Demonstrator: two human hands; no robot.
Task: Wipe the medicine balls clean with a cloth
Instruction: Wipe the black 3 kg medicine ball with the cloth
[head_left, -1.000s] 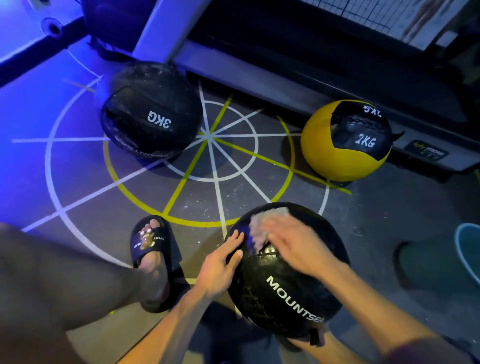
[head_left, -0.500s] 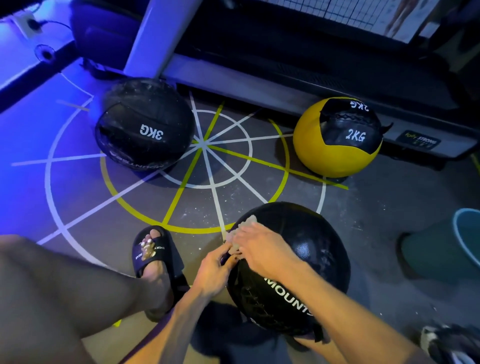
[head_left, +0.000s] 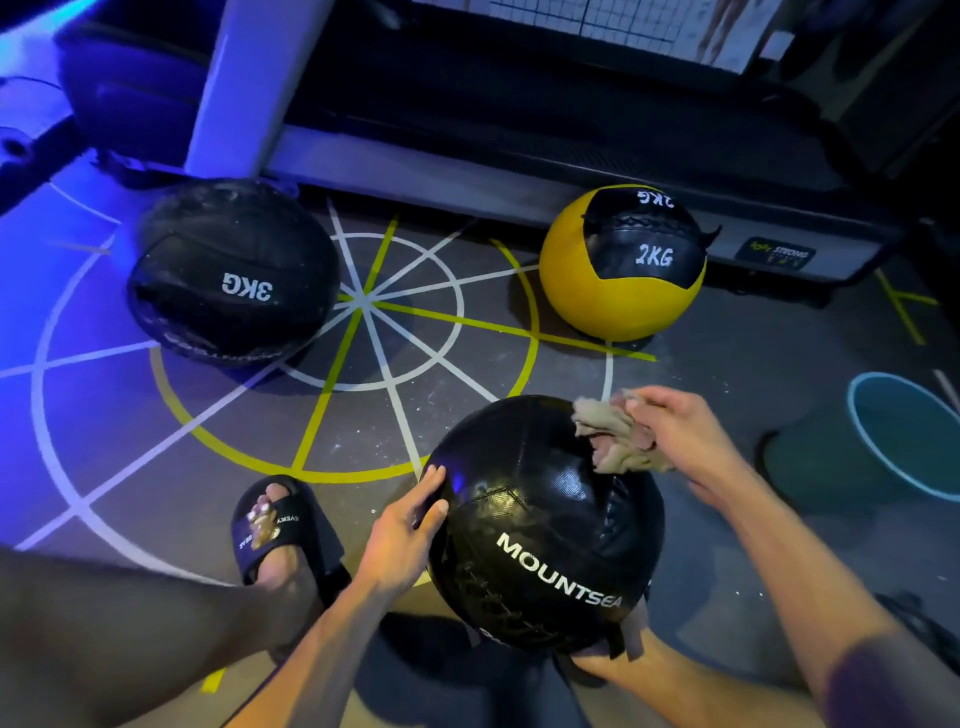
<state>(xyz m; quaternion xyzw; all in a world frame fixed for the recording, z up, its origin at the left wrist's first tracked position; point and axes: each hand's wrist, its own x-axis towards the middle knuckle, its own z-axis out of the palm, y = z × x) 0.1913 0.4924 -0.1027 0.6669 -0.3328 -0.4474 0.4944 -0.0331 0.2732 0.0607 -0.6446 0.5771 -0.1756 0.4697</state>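
Observation:
A black medicine ball marked MOUNTSEA (head_left: 540, 525) sits on the floor right in front of me. My left hand (head_left: 402, 535) rests flat against its left side, fingers apart. My right hand (head_left: 675, 436) holds a crumpled beige cloth (head_left: 613, 441) at the ball's upper right edge. Farther off lie a black ball marked 3KG (head_left: 231, 273) at the left and a yellow and black ball marked 2KG (head_left: 621, 265) at the right.
My left foot in a black slide sandal (head_left: 283, 530) stands just left of the near ball. A teal bucket (head_left: 883, 441) stands at the right. A treadmill base (head_left: 467, 182) runs behind the two far balls. White and yellow lines mark the floor.
My right hand has carried the cloth from the ball's upper left across to its upper right edge. My left hand stayed on the ball's left side.

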